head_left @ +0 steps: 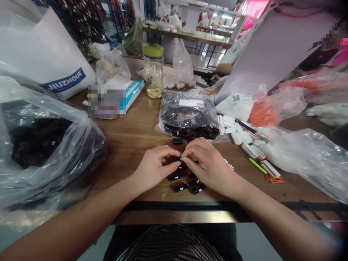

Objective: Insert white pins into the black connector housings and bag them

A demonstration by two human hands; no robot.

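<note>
My left hand (153,167) pinches a small black plastic connector (176,158) between thumb and fingers, just above the table. At the connector's right end, the thumb and index finger of my right hand (208,163) close on what looks like a tiny white piece, mostly hidden by the fingertips. Below my hands lie several similar black connectors (180,187), each with two white dots at one end. A plain black part (178,141) sits just beyond my fingers. Small white pieces (228,164) are scattered beside my right hand, partly covered by it.
Beyond my hands lies a clear bag of black parts (189,116). Another open bag (40,141) fills the left side. White plastic strips (241,137), a green pen-like stick (257,165) and plastic bags (307,152) crowd the right. A lidded bottle (153,70) stands behind, near booklets (130,94).
</note>
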